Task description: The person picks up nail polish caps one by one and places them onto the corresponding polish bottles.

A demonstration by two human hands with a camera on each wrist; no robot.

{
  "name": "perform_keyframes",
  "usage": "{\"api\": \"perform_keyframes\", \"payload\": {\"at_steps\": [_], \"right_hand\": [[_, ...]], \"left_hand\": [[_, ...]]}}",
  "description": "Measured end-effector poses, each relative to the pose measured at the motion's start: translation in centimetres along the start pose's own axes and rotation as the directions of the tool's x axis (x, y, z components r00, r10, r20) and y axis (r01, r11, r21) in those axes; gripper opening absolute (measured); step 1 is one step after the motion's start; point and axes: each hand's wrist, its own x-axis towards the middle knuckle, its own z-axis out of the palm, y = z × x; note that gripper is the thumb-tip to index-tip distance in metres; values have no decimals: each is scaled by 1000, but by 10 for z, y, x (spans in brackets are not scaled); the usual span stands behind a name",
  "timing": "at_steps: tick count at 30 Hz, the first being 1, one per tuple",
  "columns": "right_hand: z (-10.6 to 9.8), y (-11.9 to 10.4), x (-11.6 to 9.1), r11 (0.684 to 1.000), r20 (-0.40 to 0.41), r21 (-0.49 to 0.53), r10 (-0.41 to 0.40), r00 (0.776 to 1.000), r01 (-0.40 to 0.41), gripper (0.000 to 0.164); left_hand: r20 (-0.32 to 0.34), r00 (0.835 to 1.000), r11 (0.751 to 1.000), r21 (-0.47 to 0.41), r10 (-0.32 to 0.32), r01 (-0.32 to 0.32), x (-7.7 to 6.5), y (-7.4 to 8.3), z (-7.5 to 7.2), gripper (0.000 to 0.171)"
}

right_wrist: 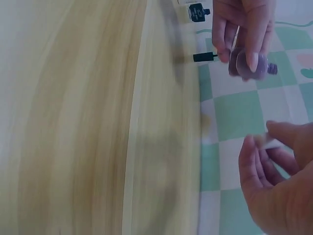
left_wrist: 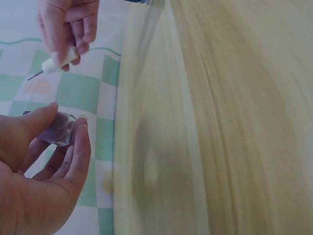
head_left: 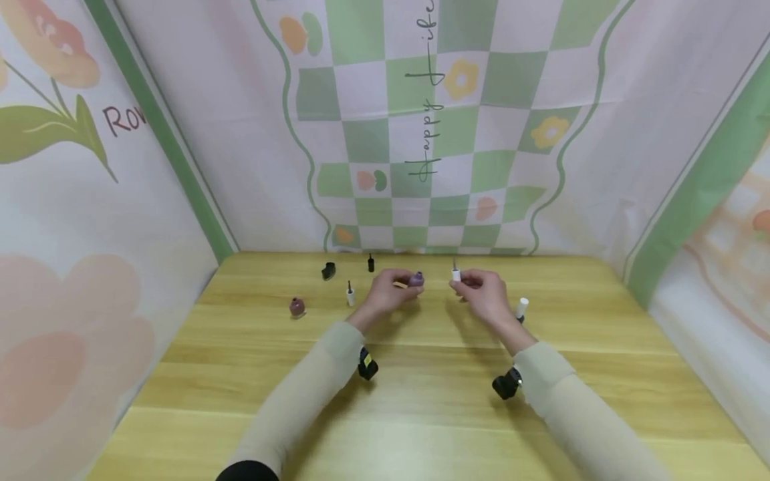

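My left hand [head_left: 388,292] pinches a small purple nail polish bottle [head_left: 416,280] between thumb and fingers, its neck uncapped in the right wrist view. To its right, my right hand [head_left: 486,295] grips a white nail polish cap [head_left: 456,275] by its end, with the thin brush pointing up and away from the bottle. A gap separates cap and bottle. In the left wrist view the bottle's clear glass base [left_wrist: 63,139] shows between the fingertips. My right fingers partly hide the cap in the right wrist view.
On the wooden table [head_left: 433,401] stand an uncapped dark mauve bottle [head_left: 297,307], a white brush cap [head_left: 351,294], a black brush cap [head_left: 371,264] and a black bottle [head_left: 328,270], left of my hands. A white-capped bottle [head_left: 522,308] stands right, partly behind my right wrist. Patterned cloth [head_left: 409,133] hangs behind.
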Motion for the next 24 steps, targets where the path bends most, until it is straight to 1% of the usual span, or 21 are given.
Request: {"api": "perform_keyframes", "payload": {"at_steps": [3,9,12,16,20,23,24], "right_hand": [[-4,2,-3,999,36,0,-50,998,50,31],[-14,5,-9,990,90,10,-140,986,140,28],[-18,4,-12,989,101,31,-146,984,144,26],[-22,2,-15,989,115,44,-144,983,140,25],[-24,-1,-16,990,122,64,-136,983,129,27],[-26,-2,-16,989,130,86,-128,983,118,29],[-27,-2,-17,989,133,90,-127,983,115,30]], "left_hand": [[10,1000,999,-51,7,-7,-6,-1,-4,32],[39,999,996,-85,12,-9,-12,-5,-11,36],[51,998,997,-74,19,-15,-14,-7,-12,33],[70,996,997,-58,51,-47,-16,-7,-13,29],[84,993,994,-75,87,-80,-17,-9,-14,26],[95,991,991,-105,93,-83,-18,-13,-14,27],[99,991,991,-108,87,-76,-19,-14,-15,27]]}}
